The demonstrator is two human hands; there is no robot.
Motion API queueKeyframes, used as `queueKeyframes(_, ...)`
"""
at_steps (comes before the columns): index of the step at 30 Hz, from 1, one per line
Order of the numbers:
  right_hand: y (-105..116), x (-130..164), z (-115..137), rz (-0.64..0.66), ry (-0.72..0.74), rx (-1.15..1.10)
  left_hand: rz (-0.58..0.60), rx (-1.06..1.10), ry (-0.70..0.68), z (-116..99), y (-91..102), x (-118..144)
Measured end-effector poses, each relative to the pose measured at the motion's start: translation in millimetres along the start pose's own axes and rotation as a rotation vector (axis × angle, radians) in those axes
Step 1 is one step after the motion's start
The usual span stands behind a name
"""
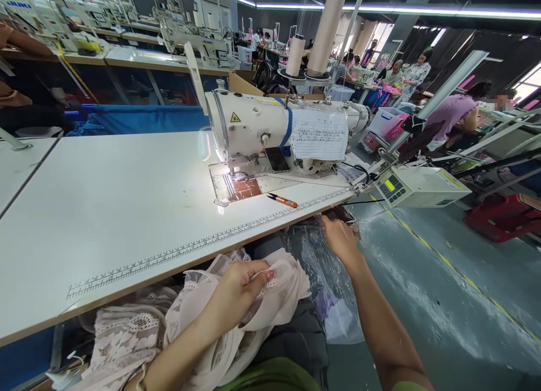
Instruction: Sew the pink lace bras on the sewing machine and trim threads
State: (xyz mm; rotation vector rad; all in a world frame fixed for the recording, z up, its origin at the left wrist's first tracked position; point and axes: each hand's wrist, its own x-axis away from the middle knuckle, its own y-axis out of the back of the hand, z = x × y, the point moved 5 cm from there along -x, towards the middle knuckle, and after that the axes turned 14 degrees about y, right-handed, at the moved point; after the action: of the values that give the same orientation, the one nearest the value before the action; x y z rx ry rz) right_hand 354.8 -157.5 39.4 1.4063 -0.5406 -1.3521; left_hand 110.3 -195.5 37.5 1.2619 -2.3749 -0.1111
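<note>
My left hand [243, 287] pinches soft, light lace fabric [203, 323] by its edge below the worktop [105, 210]; right hand [340, 239] apparently closed on slippery plastic bag [325, 289].

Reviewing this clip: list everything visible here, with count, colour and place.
white industrial sewing machine: one, white, far side of the table
white sewing table: one, white, ruler strip along its near edge
black smartphone: one, black, on the machine bed
handwritten paper sheet: one, white, hung on the machine arm
orange-handled thread snips: one, orange and black, on the table in front of the machine
beige thread cones: two, beige, on the stand behind the machine
grey control box: one, grey, at the table's right end
clear plastic bag: one, clear, below the table edge
pale pink lace fabric: one bundle, in the lap
other people: several, far right background
left hand: grips the lace fabric
right hand: on the plastic bag
</note>
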Motion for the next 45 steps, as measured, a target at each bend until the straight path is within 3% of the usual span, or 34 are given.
queueKeyframes(3,5.7,3.8,12.0,-0.010,-0.001,-0.112,-0.048,-0.049,-0.012,0.4,-1.2,-2.4)
queueKeyframes(7,6.9,8.9,83.3,-0.047,0.226,-0.500,-0.095,-0.117,-0.057,0.5,-4.0,-5.2)
queueKeyframes(10,9.6,8.9,107.5,-0.183,0.175,-0.547,-0.118,-0.142,-0.079,0.9,-3.7,-4.1)
queueKeyframes(13,11.6,7.3,107.5,-0.281,0.101,-0.596,-0.196,-0.211,-0.167,-2.5,-1.3,-1.7)
queueKeyframes(15,12.6,6.7,106.2,-0.281,0.118,-0.650,-0.381,-0.309,-0.330,-8.8,2.8,2.8)
queueKeyframes(18,15.9,9.4,106.7,-0.249,0.162,-0.666,-0.801,-0.443,-0.665,-13.8,6.6,18.5)
queueKeyframes(20,21.4,13.3,108.2,-0.261,0.194,-0.603,-0.946,-0.496,-0.814,-8.7,3.8,26.4)
queueKeyframes(25,29.3,20.4,125.7,-0.172,0.438,-0.185,-0.811,-0.566,-0.986,2.9,-4.7,31.6)
queueKeyframes(29,26.2,23.7,137.1,-0.113,0.577,0.095,-0.794,-0.585,-1.000,1.6,-4.7,31.9)
queueKeyframes(41,21.7,24.7,139.4,-0.134,0.586,0.142,-0.805,-0.577,-0.979,1.8,-4.2,31.6)
queueKeyframes(45,17.9,23.2,139.9,-0.163,0.542,0.061,-0.788,-0.588,-0.992,1.7,-7.6,31.9)
